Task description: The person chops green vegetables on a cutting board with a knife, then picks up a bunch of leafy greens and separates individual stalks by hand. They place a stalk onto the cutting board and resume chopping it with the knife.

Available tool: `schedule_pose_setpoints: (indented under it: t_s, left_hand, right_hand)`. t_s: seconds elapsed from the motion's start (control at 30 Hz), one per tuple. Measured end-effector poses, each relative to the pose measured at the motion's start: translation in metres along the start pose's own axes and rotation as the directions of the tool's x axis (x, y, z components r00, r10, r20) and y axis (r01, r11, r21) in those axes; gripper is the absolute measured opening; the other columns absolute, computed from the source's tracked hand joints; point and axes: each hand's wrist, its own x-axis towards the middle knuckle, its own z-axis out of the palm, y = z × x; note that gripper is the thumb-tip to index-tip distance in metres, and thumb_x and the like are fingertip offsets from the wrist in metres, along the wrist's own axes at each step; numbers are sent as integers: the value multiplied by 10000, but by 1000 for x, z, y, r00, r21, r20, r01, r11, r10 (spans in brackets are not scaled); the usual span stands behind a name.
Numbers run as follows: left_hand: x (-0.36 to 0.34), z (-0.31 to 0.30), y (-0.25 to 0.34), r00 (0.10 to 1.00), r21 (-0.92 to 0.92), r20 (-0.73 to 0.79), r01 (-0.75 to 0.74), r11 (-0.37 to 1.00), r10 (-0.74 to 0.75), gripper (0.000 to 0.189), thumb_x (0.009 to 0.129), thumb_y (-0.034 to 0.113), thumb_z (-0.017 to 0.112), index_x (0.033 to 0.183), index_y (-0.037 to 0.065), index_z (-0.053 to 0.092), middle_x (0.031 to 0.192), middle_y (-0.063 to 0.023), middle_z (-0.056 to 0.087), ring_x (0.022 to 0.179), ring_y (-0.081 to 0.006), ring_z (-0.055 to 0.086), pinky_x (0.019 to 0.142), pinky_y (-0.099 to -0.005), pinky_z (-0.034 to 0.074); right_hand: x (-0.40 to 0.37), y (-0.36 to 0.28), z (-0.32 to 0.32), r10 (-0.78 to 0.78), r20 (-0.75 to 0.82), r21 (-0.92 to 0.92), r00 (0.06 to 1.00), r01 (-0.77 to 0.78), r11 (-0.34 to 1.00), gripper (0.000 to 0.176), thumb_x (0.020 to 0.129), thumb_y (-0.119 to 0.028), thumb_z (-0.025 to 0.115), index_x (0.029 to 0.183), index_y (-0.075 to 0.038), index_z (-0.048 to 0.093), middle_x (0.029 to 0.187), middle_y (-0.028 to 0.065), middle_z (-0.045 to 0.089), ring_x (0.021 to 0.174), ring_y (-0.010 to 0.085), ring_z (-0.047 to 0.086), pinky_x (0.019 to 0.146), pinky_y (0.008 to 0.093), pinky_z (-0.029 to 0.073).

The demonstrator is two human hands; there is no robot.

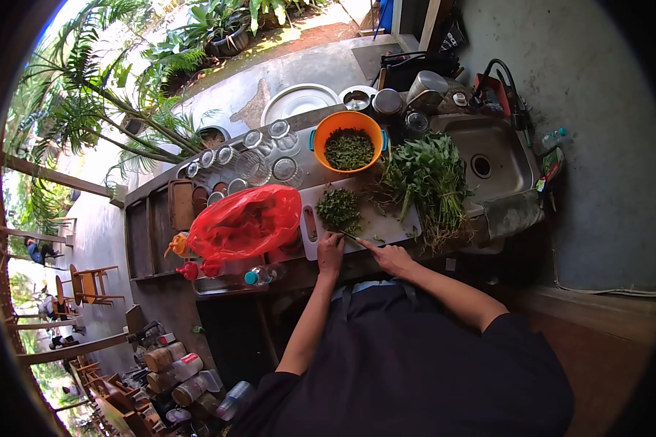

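My right hand (391, 258) is wrapped round the handle of a knife (360, 240), whose blade points left across the cutting board's near edge. Close to the blade's tip is my left hand (331, 252), its fingers curled together; what they pinch, if anything, is hidden. A pile of chopped greens (338, 210) lies just beyond it on the white cutting board (399, 227). To the right rests a large bunch of long-stemmed leafy greens (431, 182), its stem ends toward me. Behind the board stands an orange colander (330, 125) with chopped greens in it.
A red plastic bag (244, 222) sits left of the board, with a blue-capped bottle (262, 274) in front. Several upturned glasses (287, 171) stand behind the bag. At right is a metal sink (497, 138) with a black faucet (514, 95); a cloth (514, 214) hangs on its edge.
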Motion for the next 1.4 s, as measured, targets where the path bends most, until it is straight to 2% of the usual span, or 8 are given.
schedule_pose_setpoints:
  t_s: [0.13,0.3,0.4,0.5,0.57,1.07,1.2,1.4]
  left_hand:
    - [2,-1,0,998,-62,-2,58,996,-58,123,818,91,729,923,30,745,907,-152,688,842,-319,679,774,-390,525]
    - [2,-3,3,998,-48,-17,57,997,-58,130,817,109,742,917,26,744,901,-153,684,839,-323,676,767,-395,520]
    - [3,-4,2,1000,3,-10,14,1000,-13,129,817,105,736,914,20,741,897,-154,675,849,-326,670,770,-400,519]
    - [0,-6,6,999,37,5,-43,998,43,123,817,92,724,914,18,740,904,-154,667,866,-328,662,779,-405,521]
    - [-2,-6,7,998,47,16,-57,997,57,122,816,86,718,914,18,739,910,-155,663,875,-328,659,784,-408,522]
    - [0,-4,0,1000,49,31,-4,999,3,128,820,87,715,925,21,745,886,-156,675,850,-321,674,765,-405,530]
    - [2,-2,-3,1000,24,11,4,1000,-5,120,821,89,716,912,17,747,890,-151,677,843,-316,675,770,-398,526]
    - [2,-5,-1,1000,-9,-1,0,1000,0,119,818,97,727,906,21,750,893,-143,682,839,-312,676,774,-394,524]
  right_hand:
    - [-5,4,1,-13,5,-32,1000,14,999,690,994,-233,447,1547,-457,101,744,223,654,679,430,659,654,563,539]
    - [-14,9,-2,-28,-5,-65,1000,28,997,711,983,-199,449,1550,-450,101,725,215,648,653,421,650,637,554,535]
    - [-11,5,-8,1,43,-38,999,1,999,744,959,-169,433,1545,-481,95,787,218,665,707,425,664,715,549,536]
    - [-9,5,-10,14,55,-62,998,-11,998,739,957,-164,439,1547,-466,114,776,216,663,697,418,665,694,546,540]
    - [-9,3,-11,-16,-12,-77,1000,15,997,692,987,-203,457,1553,-432,132,709,211,640,629,409,641,624,539,531]
    - [-15,-24,-35,1,56,-59,998,3,998,696,942,-180,485,1559,-358,216,768,203,667,699,391,673,692,533,549]
    - [-12,-25,-29,15,65,-70,998,-11,997,692,946,-171,471,1558,-366,215,774,207,665,701,391,673,693,529,549]
    - [-2,-16,-12,37,42,-34,998,-36,999,716,947,-155,452,1546,-440,184,768,212,663,718,406,676,694,543,546]
